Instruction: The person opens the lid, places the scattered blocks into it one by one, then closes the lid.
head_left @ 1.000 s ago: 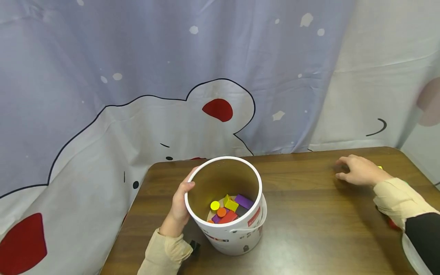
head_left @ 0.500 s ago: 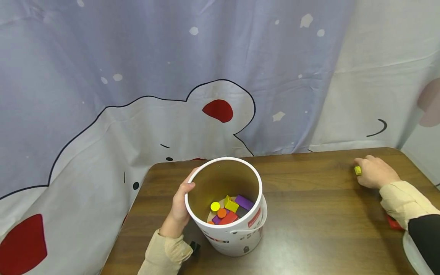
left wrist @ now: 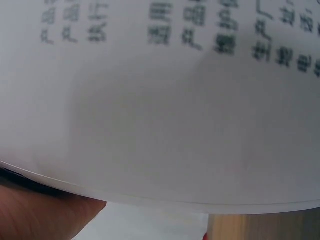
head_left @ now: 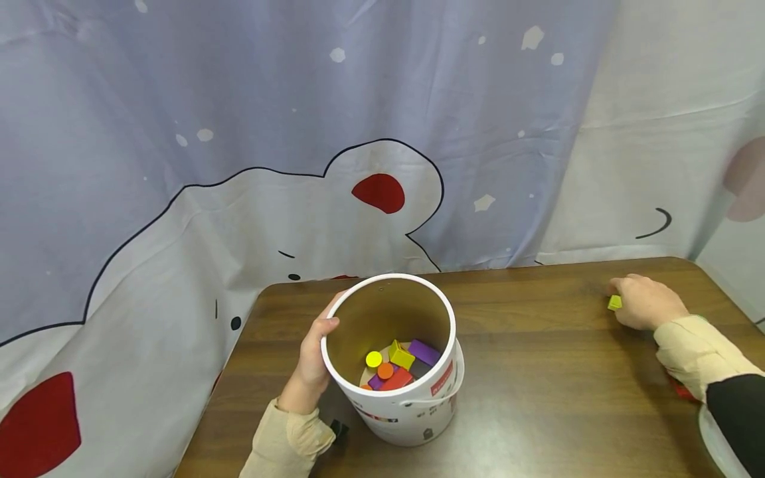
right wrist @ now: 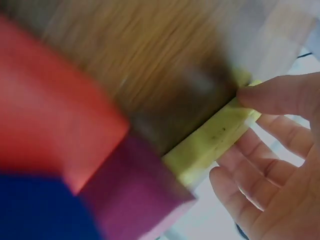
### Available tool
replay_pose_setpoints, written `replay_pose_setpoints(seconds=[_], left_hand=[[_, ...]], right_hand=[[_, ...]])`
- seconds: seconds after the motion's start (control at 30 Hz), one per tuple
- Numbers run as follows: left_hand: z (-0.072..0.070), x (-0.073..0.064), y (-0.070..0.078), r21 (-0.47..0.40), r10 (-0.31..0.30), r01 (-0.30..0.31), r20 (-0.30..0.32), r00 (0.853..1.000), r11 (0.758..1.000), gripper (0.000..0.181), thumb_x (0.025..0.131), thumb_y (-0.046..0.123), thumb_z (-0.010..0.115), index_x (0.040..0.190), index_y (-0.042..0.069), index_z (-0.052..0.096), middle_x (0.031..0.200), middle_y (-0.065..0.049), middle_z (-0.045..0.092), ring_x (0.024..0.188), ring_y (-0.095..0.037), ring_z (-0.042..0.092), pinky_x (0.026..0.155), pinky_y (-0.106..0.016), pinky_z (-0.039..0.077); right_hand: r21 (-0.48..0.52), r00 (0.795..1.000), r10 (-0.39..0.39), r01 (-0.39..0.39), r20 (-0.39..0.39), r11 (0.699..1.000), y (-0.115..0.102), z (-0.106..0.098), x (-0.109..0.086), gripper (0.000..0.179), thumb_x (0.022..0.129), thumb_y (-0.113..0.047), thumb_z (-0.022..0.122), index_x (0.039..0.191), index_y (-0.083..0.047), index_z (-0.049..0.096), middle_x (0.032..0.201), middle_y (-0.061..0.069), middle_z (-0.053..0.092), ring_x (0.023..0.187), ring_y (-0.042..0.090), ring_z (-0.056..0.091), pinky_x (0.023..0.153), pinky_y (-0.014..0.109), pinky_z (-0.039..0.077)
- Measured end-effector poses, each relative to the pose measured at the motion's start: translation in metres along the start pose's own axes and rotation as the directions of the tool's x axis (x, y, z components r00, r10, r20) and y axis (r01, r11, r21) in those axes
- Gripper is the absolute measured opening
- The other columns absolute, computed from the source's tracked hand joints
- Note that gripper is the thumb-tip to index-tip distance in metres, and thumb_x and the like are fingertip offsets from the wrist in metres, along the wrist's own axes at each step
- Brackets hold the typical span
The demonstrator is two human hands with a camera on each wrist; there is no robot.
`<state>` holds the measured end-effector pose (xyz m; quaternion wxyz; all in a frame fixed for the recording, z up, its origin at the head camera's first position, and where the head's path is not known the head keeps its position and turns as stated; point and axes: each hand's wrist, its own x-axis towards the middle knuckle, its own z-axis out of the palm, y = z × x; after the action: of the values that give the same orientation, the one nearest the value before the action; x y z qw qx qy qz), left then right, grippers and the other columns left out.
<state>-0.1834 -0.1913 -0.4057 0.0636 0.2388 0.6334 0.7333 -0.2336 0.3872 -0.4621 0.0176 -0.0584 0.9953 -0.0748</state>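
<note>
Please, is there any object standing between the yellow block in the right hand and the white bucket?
Nothing visible stands on the table between the right hand, with the yellow block, and the white bucket. To go inside, the block would likely have to pass over the bucket's raised rim.

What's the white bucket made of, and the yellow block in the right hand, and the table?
Bucket: probably plastic, since its white wall looks smooth and slightly shiny.
Yellow block: maybe painted wood; it's flat-sided with dark specks, but could be plastic.
Table: brown, streaky grain with soft shine, so wood or wood-look laminate.
</note>
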Motion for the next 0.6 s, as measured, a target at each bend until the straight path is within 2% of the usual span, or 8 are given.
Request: replay_pose_setpoints(seconds=[0.17, 0.3, 0.47, 0.6], left_hand=[[0.0, -0.001, 0.001, 0.003, 0.001, -0.001, 0.0, 1.0, 1.0, 0.057, 0.096, 0.023, 0.029, 0.149, 0.007, 0.043, 0.142, -0.001, 0.053, 0.135, -0.023, 0.046, 0.116, -0.047, 0.031], [0.001, -0.001, 0.001, 0.003, 0.004, -0.004, 0.003, 1.0, 1.0, 0.058, 0.096, 0.023, 0.028, 0.15, 0.005, 0.041, 0.142, -0.002, 0.052, 0.135, -0.022, 0.046, 0.116, -0.046, 0.031], [0.0, -0.001, 0.0, -0.011, 0.009, -0.009, 0.015, 1.0, 1.0, 0.056, 0.096, 0.022, 0.029, 0.148, 0.008, 0.043, 0.141, -0.002, 0.053, 0.134, -0.022, 0.047, 0.116, -0.044, 0.033], [0.0, 0.0, 0.0, -0.018, 0.013, -0.013, 0.025, 1.0, 1.0, 0.055, 0.096, 0.022, 0.028, 0.147, 0.008, 0.043, 0.14, -0.002, 0.053, 0.133, -0.023, 0.047, 0.116, -0.046, 0.033]], right_hand=[[0.054, 0.998, -0.056, 0.058, -0.041, 0.997, -0.025, -0.002, 0.003, 0.04, 0.078, -0.01, 0.071, 0.116, 0.002, 0.069, 0.104, 0.022, 0.069, 0.083, 0.029, 0.059, 0.068, 0.047, 0.048], [0.086, 0.989, -0.115, 0.122, -0.091, 0.989, -0.053, -0.008, 0.008, 0.04, 0.08, -0.015, 0.075, 0.116, 0.0, 0.069, 0.104, 0.017, 0.07, 0.083, 0.027, 0.062, 0.069, 0.047, 0.051], [0.131, 0.973, -0.175, 0.195, -0.148, 0.972, -0.094, -0.017, 0.01, 0.037, 0.081, -0.014, 0.076, 0.116, -0.003, 0.071, 0.102, 0.012, 0.07, 0.084, 0.025, 0.066, 0.071, 0.049, 0.054], [0.159, 0.953, -0.21, 0.248, -0.22, 0.956, -0.126, -0.024, 0.008, 0.031, 0.08, -0.01, 0.073, 0.111, -0.007, 0.072, 0.1, 0.008, 0.069, 0.08, 0.019, 0.064, 0.069, 0.042, 0.053]])
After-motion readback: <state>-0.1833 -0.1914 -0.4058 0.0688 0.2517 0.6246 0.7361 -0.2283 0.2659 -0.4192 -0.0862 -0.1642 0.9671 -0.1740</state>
